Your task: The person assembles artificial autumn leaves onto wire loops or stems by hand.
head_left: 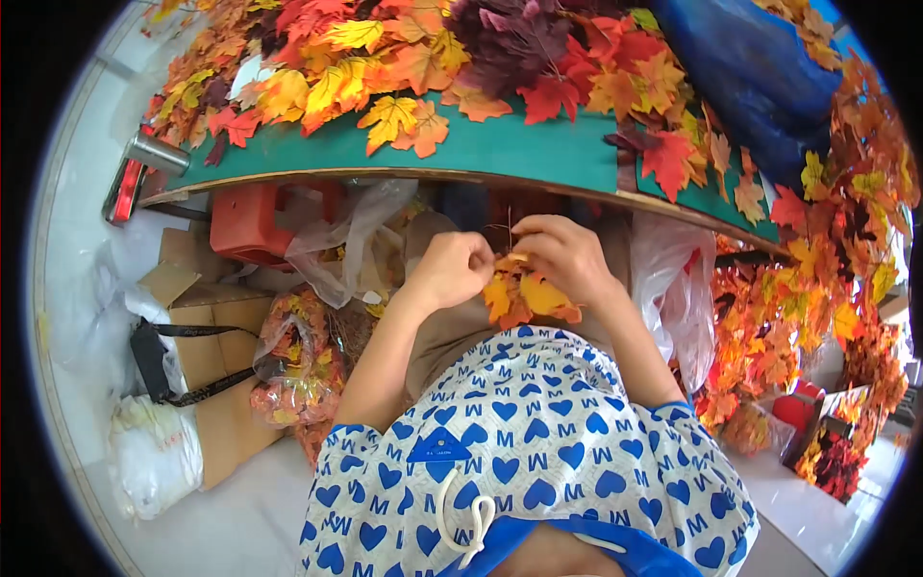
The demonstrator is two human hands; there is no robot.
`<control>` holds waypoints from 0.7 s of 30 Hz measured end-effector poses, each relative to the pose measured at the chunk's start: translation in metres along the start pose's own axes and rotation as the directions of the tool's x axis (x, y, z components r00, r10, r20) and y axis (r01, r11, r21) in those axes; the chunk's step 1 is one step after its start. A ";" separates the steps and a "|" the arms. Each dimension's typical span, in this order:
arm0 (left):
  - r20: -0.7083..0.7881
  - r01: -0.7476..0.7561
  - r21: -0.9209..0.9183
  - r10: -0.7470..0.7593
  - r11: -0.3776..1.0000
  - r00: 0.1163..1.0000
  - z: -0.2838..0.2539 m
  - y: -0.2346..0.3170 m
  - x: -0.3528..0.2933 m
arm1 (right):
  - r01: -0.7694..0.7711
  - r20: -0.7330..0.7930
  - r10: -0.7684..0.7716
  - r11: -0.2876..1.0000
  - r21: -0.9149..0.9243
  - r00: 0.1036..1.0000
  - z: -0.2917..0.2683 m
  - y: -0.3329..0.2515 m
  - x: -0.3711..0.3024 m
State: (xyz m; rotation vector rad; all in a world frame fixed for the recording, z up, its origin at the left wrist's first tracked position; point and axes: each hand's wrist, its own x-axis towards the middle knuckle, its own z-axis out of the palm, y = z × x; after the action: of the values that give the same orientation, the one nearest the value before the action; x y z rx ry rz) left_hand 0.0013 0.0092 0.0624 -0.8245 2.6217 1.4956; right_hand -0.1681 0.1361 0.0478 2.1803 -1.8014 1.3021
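Close in front of my body, below the table's near edge, a small bunch of orange-yellow artificial maple leaves (540, 296) hangs between my hands. Its thin stems poke up above my fingertips. My right hand (569, 258) pinches the bunch at its top, fingers bent over the stems. Just beside it, my left hand (450, 271) is closed, thumb and forefinger pressed together at the left side of the leaves. Whatever those left fingertips hold is too small or hidden to make out.
A green-topped table (538, 144) ahead bears heaps of artificial autumn leaves (385, 58) and a blue plastic bag (745, 72). Beneath are a red stool (245, 226) and clear plastic bags (351, 240). Cardboard (231, 394) lies left; leaf garlands (769, 327) hang right.
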 end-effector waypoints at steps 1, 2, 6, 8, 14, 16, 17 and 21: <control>-0.013 -0.005 -0.002 0.005 1.000 1.000 0.000 -0.009 0.002 | 0.013 0.002 -0.013 1.000 -0.003 1.000 0.002 0.000 -0.001; 0.194 0.109 -0.319 -0.048 0.941 0.980 0.002 -0.020 0.002 | 0.078 0.008 -0.078 0.996 -0.035 0.997 0.005 0.000 -0.003; 0.531 0.457 -0.731 0.001 0.507 0.847 0.018 -0.066 -0.004 | 0.260 0.082 -0.251 0.955 -0.140 0.965 0.013 -0.012 -0.006; 0.529 0.513 -0.843 0.069 0.163 0.846 0.042 -0.097 -0.018 | 0.365 0.108 -0.349 0.904 -0.222 0.931 0.014 -0.015 -0.007; -0.047 -0.048 -0.999 -0.101 -0.010 0.994 0.066 -0.092 -0.030 | -0.088 0.641 0.181 0.981 -0.174 0.746 0.009 0.007 -0.023; -0.167 -0.157 -0.985 -0.196 0.065 0.966 0.069 -0.092 -0.029 | -0.276 0.792 0.224 0.958 -0.073 0.569 -0.008 -0.005 0.016; -0.172 -0.163 -0.985 -0.207 0.060 0.963 0.069 -0.092 -0.030 | -0.215 0.696 0.129 0.976 0.038 0.706 -0.018 -0.015 0.045; -0.193 -0.155 -0.971 -0.213 0.183 0.958 0.067 -0.088 -0.024 | 0.149 0.057 -0.139 0.945 -0.290 0.989 0.015 0.020 0.135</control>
State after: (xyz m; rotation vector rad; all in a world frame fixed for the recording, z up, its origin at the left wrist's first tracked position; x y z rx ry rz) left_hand 0.0452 0.0377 -0.0382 -1.1085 1.2442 3.3021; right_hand -0.1788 0.0136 0.1098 2.1343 -1.6824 0.9054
